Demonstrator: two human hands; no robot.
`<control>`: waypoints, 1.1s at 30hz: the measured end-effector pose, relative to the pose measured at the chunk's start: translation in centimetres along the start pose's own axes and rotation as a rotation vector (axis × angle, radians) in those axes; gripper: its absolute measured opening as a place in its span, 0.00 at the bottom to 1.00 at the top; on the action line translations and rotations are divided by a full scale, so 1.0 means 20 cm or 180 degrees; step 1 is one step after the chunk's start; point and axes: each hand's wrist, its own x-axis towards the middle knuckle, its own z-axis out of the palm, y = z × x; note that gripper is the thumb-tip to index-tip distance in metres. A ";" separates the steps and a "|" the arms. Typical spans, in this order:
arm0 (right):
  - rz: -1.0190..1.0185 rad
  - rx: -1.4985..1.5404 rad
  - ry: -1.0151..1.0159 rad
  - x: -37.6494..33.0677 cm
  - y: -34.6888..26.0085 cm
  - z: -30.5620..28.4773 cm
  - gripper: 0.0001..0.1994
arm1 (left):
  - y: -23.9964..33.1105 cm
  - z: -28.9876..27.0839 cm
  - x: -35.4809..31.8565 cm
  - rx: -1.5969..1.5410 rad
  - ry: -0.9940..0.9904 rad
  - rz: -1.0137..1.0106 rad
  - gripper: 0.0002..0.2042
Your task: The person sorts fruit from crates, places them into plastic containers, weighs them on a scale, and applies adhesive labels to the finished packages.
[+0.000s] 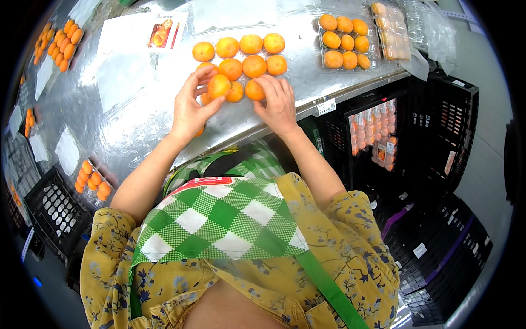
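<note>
Orange persimmons (230, 69) stand in rows in a clear plastic tray on the metal table in front of me. My left hand (193, 101) holds one persimmon (219, 86) between thumb and fingers, raised over the near left part of the tray. Part of another persimmon (206, 99) shows beneath that hand. At the near right corner of the tray, my right hand (276, 102) has its thumb and fingertips closed about a persimmon (254, 91). Its far side is partly covered by the fingers.
A clear pack of persimmons (346, 43) and a stack of lidded packs (392, 33) lie to the right, beside plastic bags (438, 33). A printed card (164, 33) lies far left. Black crates (444, 126) stand below the right table edge. More persimmons (64, 45) sit left.
</note>
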 end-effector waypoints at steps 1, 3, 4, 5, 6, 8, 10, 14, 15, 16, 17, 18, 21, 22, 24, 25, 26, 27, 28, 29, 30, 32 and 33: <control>0.0008 -0.0012 0.0007 0.00 0.00 0.00 0.26 | 0.00 0.00 0.00 -0.0013 -0.0014 0.0033 0.30; 0.0035 -0.0008 0.0010 0.00 0.00 0.01 0.25 | 0.01 0.01 0.01 -0.0039 -0.0043 0.0044 0.30; 0.0055 0.0006 0.0006 0.00 0.00 0.01 0.24 | 0.02 0.01 0.02 -0.0052 -0.0059 0.0023 0.30; 0.0074 0.0021 0.0004 0.00 0.00 0.02 0.24 | 0.03 0.01 0.02 -0.0065 -0.0075 0.0001 0.30; 0.0059 0.0016 0.0005 0.00 0.00 0.01 0.23 | 0.03 0.02 0.02 -0.0080 -0.0062 0.0002 0.30; 0.0029 0.0006 0.0008 0.00 -0.01 0.01 0.22 | 0.03 0.02 0.02 -0.0110 -0.0036 0.0005 0.29; 0.0054 -0.0080 -0.0065 0.01 -0.01 0.00 0.23 | 0.03 0.03 0.02 -0.0082 -0.0043 0.0002 0.29; 0.0108 -0.0177 -0.0103 0.01 -0.04 -0.01 0.23 | 0.04 0.03 0.02 -0.0088 -0.0026 0.0020 0.29; 0.0195 -0.0189 -0.0045 0.00 -0.04 0.00 0.23 | 0.04 0.03 0.02 -0.0091 -0.0027 0.0025 0.30; 0.0281 -0.0202 0.0013 -0.01 -0.05 0.01 0.23 | 0.04 0.03 0.02 -0.0094 -0.0028 0.0029 0.30; 0.0369 -0.0214 0.0072 -0.01 -0.05 0.02 0.23 | 0.05 0.03 0.02 -0.0097 -0.0029 0.0034 0.30; 0.0432 -0.0190 0.0119 -0.01 -0.06 0.03 0.23 | 0.05 0.03 0.02 -0.0096 -0.0030 0.0026 0.30; 0.0654 -0.0077 0.0280 -0.02 -0.08 0.06 0.23 | 0.05 0.04 0.01 -0.0108 -0.0046 0.0041 0.30; 0.0747 -0.0011 0.0345 -0.03 -0.09 0.07 0.23 | 0.04 0.04 0.01 -0.0123 -0.0058 0.0071 0.30; 0.0910 0.0089 0.0386 -0.04 -0.09 0.08 0.25 | 0.03 0.05 0.01 -0.0122 -0.0089 0.0094 0.30; 0.0979 0.0122 0.0364 -0.04 -0.08 0.09 0.25 | 0.03 0.06 0.01 -0.0106 -0.0109 0.0087 0.30; 0.1048 0.0154 0.0343 -0.04 -0.08 0.09 0.26 | 0.03 0.07 0.01 -0.0089 -0.0131 0.0082 0.30; 0.0936 0.0173 0.0375 -0.04 -0.08 0.08 0.27 | 0.04 0.09 0.01 -0.0026 -0.0164 0.0093 0.30; 0.0825 0.0191 0.0408 -0.04 -0.07 0.05 0.27 | 0.05 0.10 0.02 0.0037 -0.0198 0.0105 0.30; 0.0714 0.0208 0.0441 -0.03 -0.07 0.02 0.28 | 0.07 0.13 0.02 0.0099 -0.0234 0.0118 0.30; 0.0760 0.0542 0.0303 -0.03 -0.08 -0.03 0.28 | 0.07 0.15 0.03 0.0267 -0.0214 0.0217 0.31; 0.0849 0.1197 0.0014 -0.02 -0.11 -0.14 0.28 | 0.09 0.21 0.05 0.0330 -0.0308 0.0241 0.32; 0.0720 0.1194 -0.0147 -0.02 -0.12 -0.18 0.28 | 0.09 0.24 0.06 0.0366 -0.0363 0.0253 0.33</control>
